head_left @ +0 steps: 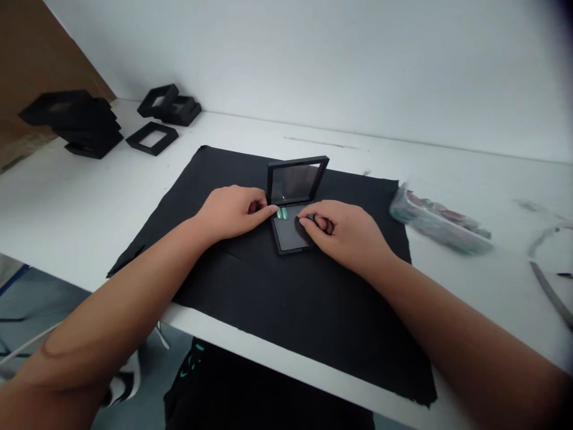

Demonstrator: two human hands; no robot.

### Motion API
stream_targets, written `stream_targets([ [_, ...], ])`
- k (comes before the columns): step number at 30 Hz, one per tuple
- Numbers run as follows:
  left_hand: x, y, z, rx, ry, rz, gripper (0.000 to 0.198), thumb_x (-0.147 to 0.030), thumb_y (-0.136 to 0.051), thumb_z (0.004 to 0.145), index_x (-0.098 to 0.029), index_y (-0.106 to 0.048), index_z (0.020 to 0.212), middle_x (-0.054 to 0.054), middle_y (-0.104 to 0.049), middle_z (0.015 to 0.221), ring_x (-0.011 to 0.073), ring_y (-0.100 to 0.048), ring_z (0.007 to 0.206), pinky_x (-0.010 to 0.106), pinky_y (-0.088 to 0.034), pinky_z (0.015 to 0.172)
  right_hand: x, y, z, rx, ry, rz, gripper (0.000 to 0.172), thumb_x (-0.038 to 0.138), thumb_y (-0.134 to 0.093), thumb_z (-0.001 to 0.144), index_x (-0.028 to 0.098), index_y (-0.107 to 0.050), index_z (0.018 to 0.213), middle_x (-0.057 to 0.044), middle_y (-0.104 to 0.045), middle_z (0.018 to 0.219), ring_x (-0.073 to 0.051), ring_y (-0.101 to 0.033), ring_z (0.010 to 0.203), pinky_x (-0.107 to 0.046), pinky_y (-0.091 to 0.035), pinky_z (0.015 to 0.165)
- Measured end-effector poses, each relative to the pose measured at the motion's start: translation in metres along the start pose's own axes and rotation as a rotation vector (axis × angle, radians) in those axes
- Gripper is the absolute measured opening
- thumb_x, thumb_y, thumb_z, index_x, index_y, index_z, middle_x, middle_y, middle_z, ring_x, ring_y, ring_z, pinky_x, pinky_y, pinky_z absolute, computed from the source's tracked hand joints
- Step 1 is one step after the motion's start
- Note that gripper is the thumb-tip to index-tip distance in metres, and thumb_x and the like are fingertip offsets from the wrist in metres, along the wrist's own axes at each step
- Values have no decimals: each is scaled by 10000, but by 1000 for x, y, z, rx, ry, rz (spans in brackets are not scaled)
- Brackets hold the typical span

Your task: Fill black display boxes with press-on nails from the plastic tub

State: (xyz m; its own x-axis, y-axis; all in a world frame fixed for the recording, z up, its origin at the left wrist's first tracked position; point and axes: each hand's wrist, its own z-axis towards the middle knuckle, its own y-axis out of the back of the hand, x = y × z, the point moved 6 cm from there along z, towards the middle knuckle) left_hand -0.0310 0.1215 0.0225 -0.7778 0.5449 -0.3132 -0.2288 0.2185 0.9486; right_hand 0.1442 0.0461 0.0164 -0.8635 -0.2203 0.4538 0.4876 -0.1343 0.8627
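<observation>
A small black hinged case (290, 234) lies open on a black cloth (268, 286), its clear-paned lid (296, 181) standing upright. Two small pale green oval pieces (282, 213) sit on the base near the hinge. My left hand (233, 212) rests at the case's left edge, fingers curled, forefinger stretched toward the green pieces. My right hand (344, 233) lies over the base's right side with fingers curled and pinched at its surface; what they pinch, if anything, is hidden.
The white table (67, 197) carries several black frame cases (152, 137) and a stack of them (85, 125) at the far left. A plastic-wrapped bundle (439, 221) lies right of the cloth. Thin strips (553, 292) lie at the right edge.
</observation>
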Motion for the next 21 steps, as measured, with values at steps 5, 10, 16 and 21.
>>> stream_targets([
  [5, 6, 1, 3, 3, -14, -56, 423, -610, -523, 897, -227, -683, 817, -8, -685, 735, 135, -546, 632, 258, -304, 584, -2, 5, -3, -64, -52, -94, 140, 328, -639, 871, 244, -737, 926, -10, -673, 745, -168, -591, 640, -287, -382, 590],
  [10, 17, 3, 6, -21, -10, -155, 449, -629, -557, 872, -209, -694, 791, -11, -674, 694, 113, -520, 601, 242, -326, 570, 4, 4, -4, -83, -120, -137, 196, 360, -618, 893, 226, -728, 986, -16, -691, 734, -180, -608, 632, -298, -383, 581],
  [16, 20, 5, 5, 56, -96, -363, 452, -627, -600, 851, -187, -652, 759, -6, -651, 677, 104, -516, 597, 228, -353, 557, 12, 45, -14, -197, -120, -163, 224, 379, -606, 908, 249, -730, 1043, 11, -665, 628, -163, -582, 561, -296, -361, 554],
  [21, 12, 24, -6, -126, -157, -320, 517, -542, -540, 916, -180, -451, 559, -34, -445, 531, 89, -364, 528, 256, -285, 538, -48, 118, -43, -378, -267, -500, 440, 574, -670, 835, 208, -745, 1067, -145, -745, 968, -324, -653, 871, -372, -418, 597],
])
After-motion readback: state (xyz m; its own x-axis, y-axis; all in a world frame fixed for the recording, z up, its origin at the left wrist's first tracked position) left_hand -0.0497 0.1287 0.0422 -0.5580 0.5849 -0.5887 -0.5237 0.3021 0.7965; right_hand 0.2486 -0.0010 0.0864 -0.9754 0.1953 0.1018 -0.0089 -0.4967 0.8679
